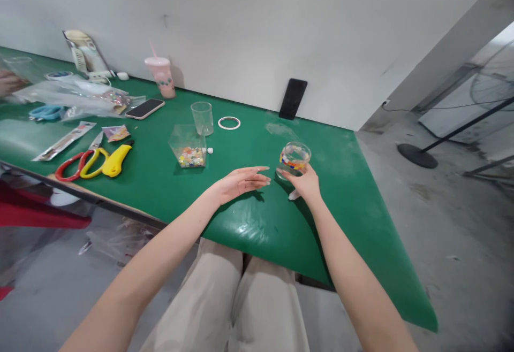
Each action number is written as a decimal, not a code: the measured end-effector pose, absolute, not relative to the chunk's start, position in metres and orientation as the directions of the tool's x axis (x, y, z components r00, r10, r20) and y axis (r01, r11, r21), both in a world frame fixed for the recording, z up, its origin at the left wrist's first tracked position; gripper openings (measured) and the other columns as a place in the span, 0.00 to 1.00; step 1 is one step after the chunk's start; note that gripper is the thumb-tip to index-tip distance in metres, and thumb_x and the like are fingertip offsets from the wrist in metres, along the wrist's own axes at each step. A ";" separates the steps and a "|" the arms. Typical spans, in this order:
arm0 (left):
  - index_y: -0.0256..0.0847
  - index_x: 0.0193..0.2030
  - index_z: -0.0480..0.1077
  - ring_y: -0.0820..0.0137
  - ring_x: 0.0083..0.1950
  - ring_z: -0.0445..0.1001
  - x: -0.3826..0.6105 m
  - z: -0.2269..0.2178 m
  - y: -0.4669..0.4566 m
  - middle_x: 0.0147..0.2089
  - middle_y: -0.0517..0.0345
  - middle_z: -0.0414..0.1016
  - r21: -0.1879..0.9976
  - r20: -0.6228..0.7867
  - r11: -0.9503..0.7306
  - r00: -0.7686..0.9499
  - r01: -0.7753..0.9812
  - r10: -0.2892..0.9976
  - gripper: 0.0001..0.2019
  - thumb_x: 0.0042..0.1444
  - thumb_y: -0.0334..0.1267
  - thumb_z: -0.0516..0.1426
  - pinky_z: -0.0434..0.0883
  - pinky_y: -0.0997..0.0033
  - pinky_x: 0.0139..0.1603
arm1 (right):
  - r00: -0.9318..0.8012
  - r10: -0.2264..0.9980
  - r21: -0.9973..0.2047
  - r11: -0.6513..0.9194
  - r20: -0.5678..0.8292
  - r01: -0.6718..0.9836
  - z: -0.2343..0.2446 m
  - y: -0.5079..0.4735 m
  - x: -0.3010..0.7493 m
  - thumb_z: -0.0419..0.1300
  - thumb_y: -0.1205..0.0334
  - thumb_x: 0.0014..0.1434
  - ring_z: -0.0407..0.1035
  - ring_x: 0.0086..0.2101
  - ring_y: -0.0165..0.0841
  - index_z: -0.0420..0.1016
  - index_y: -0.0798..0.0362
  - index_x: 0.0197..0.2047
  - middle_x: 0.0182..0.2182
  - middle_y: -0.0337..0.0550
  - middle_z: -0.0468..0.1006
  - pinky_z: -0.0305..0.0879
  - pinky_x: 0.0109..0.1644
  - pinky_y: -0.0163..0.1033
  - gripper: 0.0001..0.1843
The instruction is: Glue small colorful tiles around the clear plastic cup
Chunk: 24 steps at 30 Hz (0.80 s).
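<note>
1. Green table [249, 223]: bears everything listed and runs under both hands.
2. White partition [257, 36]: upright along the table's far edge, well beyond both hands.
3. Left hand [241, 183]: open, palm up, fingers straight and together, pointing across toward the right hand. It holds nothing, and its fingertips stop just short of the banded cup.
4. Right hand [307, 185]: fingers bent against the lower near wall of the banded cup, apparently gripping it. This is the nearer hand.
5. Black phone [293, 98]: propped against the partition, straight beyond the right hand.
6. Scissors [80, 163]: red and yellow handles, well off to the left of the left hand.
7. Banded cup [295, 157]: clear, with a ring of coloured beads. It stands upright just beyond the right hand's fingers, slightly right of and beyond the left fingertips.
8. Bead tub [188, 148]: clear and square, with mixed beads inside, beyond and left of the left hand.
9. White ring [228, 123]: lies flat beyond the left hand.
</note>
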<state>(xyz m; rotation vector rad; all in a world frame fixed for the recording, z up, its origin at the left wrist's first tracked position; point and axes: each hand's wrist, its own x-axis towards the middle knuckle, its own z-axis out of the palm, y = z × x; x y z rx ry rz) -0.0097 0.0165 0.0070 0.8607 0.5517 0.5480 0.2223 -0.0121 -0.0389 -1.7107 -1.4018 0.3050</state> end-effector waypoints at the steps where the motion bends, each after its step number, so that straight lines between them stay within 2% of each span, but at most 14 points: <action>1: 0.35 0.53 0.71 0.70 0.38 0.77 -0.010 0.008 0.015 0.36 0.52 0.79 0.823 -0.211 0.529 0.753 -0.208 0.624 0.18 0.55 0.33 0.60 0.64 0.63 0.57 | 0.357 0.890 -0.773 -0.007 0.285 0.634 -0.040 -0.012 0.223 0.65 0.43 0.44 0.75 0.43 0.48 0.71 0.55 0.47 0.40 0.54 0.79 0.72 0.48 0.57 0.31; 3: 0.33 0.54 0.71 0.75 0.30 0.73 -0.010 0.009 0.014 0.25 0.60 0.74 0.829 -0.170 0.524 0.803 -0.197 0.571 0.20 0.54 0.33 0.60 0.64 0.60 0.58 | 0.417 0.885 -0.829 -0.068 0.206 0.555 -0.038 -0.012 0.222 0.68 0.44 0.40 0.74 0.45 0.48 0.73 0.53 0.43 0.40 0.51 0.79 0.70 0.51 0.57 0.30; 5: 0.31 0.54 0.71 0.80 0.22 0.65 -0.011 0.009 0.013 0.18 0.68 0.64 0.834 -0.138 0.517 0.836 -0.191 0.531 0.19 0.55 0.33 0.60 0.65 0.60 0.56 | 0.393 0.900 -0.826 -0.071 0.188 0.558 -0.034 -0.012 0.220 0.68 0.44 0.39 0.72 0.47 0.49 0.74 0.52 0.42 0.41 0.51 0.79 0.66 0.54 0.60 0.29; 7: 0.31 0.53 0.71 0.83 0.18 0.55 -0.012 0.009 0.013 0.15 0.73 0.53 0.845 -0.141 0.507 0.846 -0.168 0.515 0.18 0.57 0.34 0.59 0.69 0.63 0.50 | 0.377 0.907 -0.800 -0.083 0.186 0.594 -0.029 -0.012 0.218 0.68 0.43 0.39 0.71 0.49 0.50 0.74 0.52 0.41 0.42 0.51 0.79 0.61 0.57 0.63 0.29; 9: 0.32 0.52 0.72 0.83 0.17 0.49 -0.014 0.009 0.014 0.16 0.74 0.48 0.858 -0.144 0.489 0.841 -0.157 0.522 0.17 0.58 0.36 0.58 0.70 0.68 0.42 | 0.359 0.911 -0.772 -0.079 0.201 0.631 -0.025 -0.013 0.218 0.68 0.43 0.39 0.70 0.50 0.51 0.75 0.52 0.41 0.42 0.51 0.79 0.56 0.59 0.66 0.29; 11: 0.34 0.52 0.72 0.82 0.19 0.53 -0.015 0.009 0.013 0.18 0.71 0.52 0.876 -0.130 0.450 0.812 -0.175 0.569 0.17 0.56 0.36 0.58 0.70 0.71 0.40 | 0.345 0.912 -0.750 -0.066 0.222 0.658 -0.023 -0.014 0.220 0.68 0.43 0.40 0.69 0.51 0.52 0.76 0.51 0.41 0.42 0.51 0.79 0.53 0.61 0.66 0.28; 13: 0.37 0.52 0.72 0.79 0.26 0.64 -0.018 0.012 0.011 0.23 0.65 0.63 0.902 -0.077 0.357 0.726 -0.240 0.683 0.18 0.54 0.36 0.60 0.69 0.70 0.43 | 0.316 0.930 -0.754 -0.070 0.187 0.653 -0.021 -0.017 0.225 0.67 0.43 0.40 0.73 0.47 0.52 0.76 0.52 0.43 0.42 0.52 0.79 0.59 0.58 0.64 0.29; 15: 0.41 0.50 0.73 0.74 0.38 0.70 -0.026 0.023 0.010 0.34 0.58 0.72 0.935 0.024 0.185 0.572 -0.303 0.820 0.17 0.53 0.38 0.61 0.68 0.69 0.48 | 0.244 0.963 -0.777 -0.067 0.113 0.626 -0.020 -0.020 0.231 0.67 0.43 0.42 0.77 0.39 0.48 0.74 0.53 0.47 0.44 0.53 0.77 0.68 0.52 0.58 0.32; 17: 0.44 0.49 0.73 0.69 0.47 0.70 -0.039 0.042 0.012 0.44 0.56 0.74 0.962 0.156 -0.052 0.385 -0.267 0.909 0.16 0.54 0.42 0.59 0.66 0.67 0.52 | 0.149 0.984 -0.785 -0.019 0.094 0.619 -0.019 -0.023 0.240 0.67 0.44 0.43 0.77 0.36 0.44 0.71 0.53 0.51 0.48 0.54 0.75 0.72 0.47 0.52 0.35; 18: 0.45 0.48 0.73 0.67 0.49 0.70 -0.048 0.054 0.016 0.47 0.56 0.74 0.968 0.227 -0.183 0.286 -0.172 0.931 0.15 0.54 0.44 0.58 0.66 0.67 0.52 | 0.104 0.989 -0.782 0.021 0.109 0.623 -0.019 -0.024 0.244 0.67 0.45 0.43 0.77 0.38 0.44 0.71 0.52 0.52 0.50 0.53 0.73 0.72 0.48 0.51 0.35; 20: 0.46 0.49 0.72 0.65 0.51 0.70 -0.070 0.079 0.029 0.50 0.57 0.73 0.894 0.387 -0.407 0.137 0.187 0.912 0.16 0.54 0.46 0.57 0.64 0.66 0.54 | 0.030 0.991 -0.780 0.086 0.133 0.620 -0.018 -0.026 0.254 0.68 0.47 0.44 0.75 0.43 0.45 0.70 0.50 0.53 0.52 0.52 0.72 0.70 0.49 0.52 0.33; 22: 0.44 0.47 0.72 0.63 0.51 0.70 -0.089 0.100 0.049 0.47 0.55 0.75 0.671 0.446 -0.392 0.080 0.629 0.892 0.15 0.55 0.46 0.55 0.62 0.64 0.56 | -0.005 0.995 -0.796 0.084 0.101 0.599 -0.017 -0.027 0.264 0.68 0.48 0.44 0.74 0.44 0.44 0.71 0.50 0.51 0.50 0.50 0.74 0.69 0.50 0.54 0.31; 23: 0.42 0.45 0.73 0.61 0.50 0.71 -0.097 0.108 0.060 0.45 0.53 0.76 0.522 0.400 -0.325 0.111 0.789 0.910 0.14 0.55 0.45 0.54 0.62 0.63 0.56 | -0.004 0.997 -0.800 0.064 0.077 0.596 -0.016 -0.028 0.268 0.68 0.48 0.44 0.73 0.44 0.43 0.72 0.51 0.49 0.49 0.49 0.74 0.68 0.51 0.54 0.29; 24: 0.39 0.44 0.74 0.58 0.51 0.71 -0.102 0.113 0.072 0.45 0.50 0.76 0.364 0.295 -0.270 0.165 0.891 0.941 0.14 0.55 0.43 0.54 0.62 0.61 0.55 | 0.005 0.999 -0.799 0.039 0.053 0.600 -0.015 -0.029 0.273 0.67 0.48 0.45 0.73 0.44 0.43 0.73 0.52 0.46 0.47 0.49 0.75 0.67 0.52 0.54 0.27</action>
